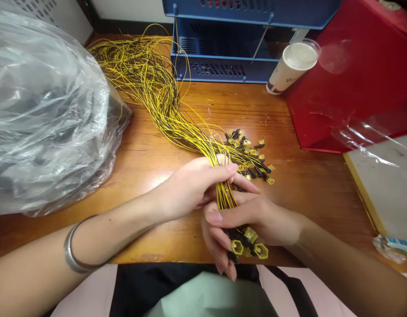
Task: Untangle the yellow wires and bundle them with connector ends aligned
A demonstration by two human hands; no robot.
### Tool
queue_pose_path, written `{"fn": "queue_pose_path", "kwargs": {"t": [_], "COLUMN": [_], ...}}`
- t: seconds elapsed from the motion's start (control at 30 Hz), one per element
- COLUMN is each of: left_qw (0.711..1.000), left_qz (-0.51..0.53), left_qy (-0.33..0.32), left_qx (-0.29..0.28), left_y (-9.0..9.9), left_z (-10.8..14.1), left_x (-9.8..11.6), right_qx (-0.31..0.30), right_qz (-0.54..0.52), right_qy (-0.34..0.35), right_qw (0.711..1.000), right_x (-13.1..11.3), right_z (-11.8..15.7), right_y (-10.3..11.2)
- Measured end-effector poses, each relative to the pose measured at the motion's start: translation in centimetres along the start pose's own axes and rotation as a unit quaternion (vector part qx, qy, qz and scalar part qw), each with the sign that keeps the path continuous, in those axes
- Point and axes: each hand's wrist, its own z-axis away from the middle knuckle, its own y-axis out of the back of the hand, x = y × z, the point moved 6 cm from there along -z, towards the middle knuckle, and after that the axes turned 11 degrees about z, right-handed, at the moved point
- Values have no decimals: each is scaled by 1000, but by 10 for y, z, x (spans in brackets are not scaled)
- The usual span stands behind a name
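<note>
A long bundle of thin yellow and black wires [170, 116] runs from the back left of the wooden table down to my hands. My left hand [203, 178] is closed round some of these wires, thumb on top. Just below it, my right hand [252, 215] grips the same strands near their ends. Black sleeves with clear yellow hexagonal caps [251, 242] stick out under my right hand. More capped wire ends [252, 158] lie on the table beyond my hands, to the right of the bundle. My right palm and parts of the fingers are hidden.
A large clear plastic bag [51, 119] fills the left side. Behind the wires stands a blue tiered rack [219, 68], with a paper cup [292, 64] beside it. A red box-like object [351, 83] and a pale board [384, 180] are on the right.
</note>
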Motion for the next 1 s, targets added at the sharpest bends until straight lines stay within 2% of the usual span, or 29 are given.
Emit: {"fn": "queue_pose_path", "kwargs": {"t": [0.07,0.13,0.23,0.33,0.4,0.53,0.63,0.73,0.8,0.93,1.0], "left_qw": [999,990,950,907,870,761,719,703,704,732,759], "left_qz": [-38,-127,-306,-415,-479,-616,-659,-669,-665,-641,-612], "left_qy": [-25,-59,-62,-61,-109,-201,-218,-237,-246,-231,-222], "left_qx": [-16,-16,-8,15,37,46,41,35,30,30,30], "left_y": [2,7,16,25,27,23,24,23,23,24,25], "left_z": [2,6,13,14,13,8,4,2,3,10,15], "left_x": [10,24,39,41,41,34,26,24,27,42,52], "right_qx": [1,8,34,56,69,75,74,76,82,68,61], "right_qz": [-6,-4,14,25,27,38,39,36,38,54,64], "right_qy": [-2,11,50,62,64,70,70,64,59,51,52], "right_qw": [1000,1000,998,996,995,994,994,994,994,995,995], "right_x": [-3,-9,-23,-32,-37,-45,-46,-44,-42,-41,-42], "right_z": [5,10,19,25,29,33,33,31,30,29,28], "right_y": [-1,-1,0,2,5,11,13,13,15,19,20]}}
